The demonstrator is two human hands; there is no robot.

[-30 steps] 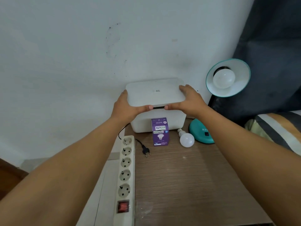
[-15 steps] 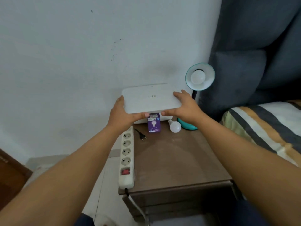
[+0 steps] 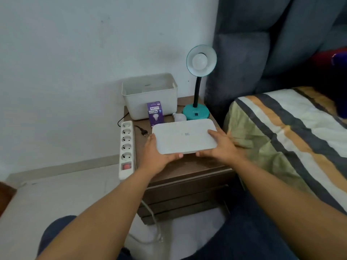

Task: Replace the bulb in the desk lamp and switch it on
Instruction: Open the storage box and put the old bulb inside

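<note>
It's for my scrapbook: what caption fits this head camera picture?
Both hands hold the box's white lid above the nightstand.

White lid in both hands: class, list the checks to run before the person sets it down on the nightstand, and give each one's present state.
1. Both hands, left hand and right hand, grip the lid: ok.
2. Box open: ok.
3. Bare nightstand under the lid: ok.
4. Loose bulb clear of the lid: cannot tell.
5. Lamp plug out of the power strip: ok.
</note>
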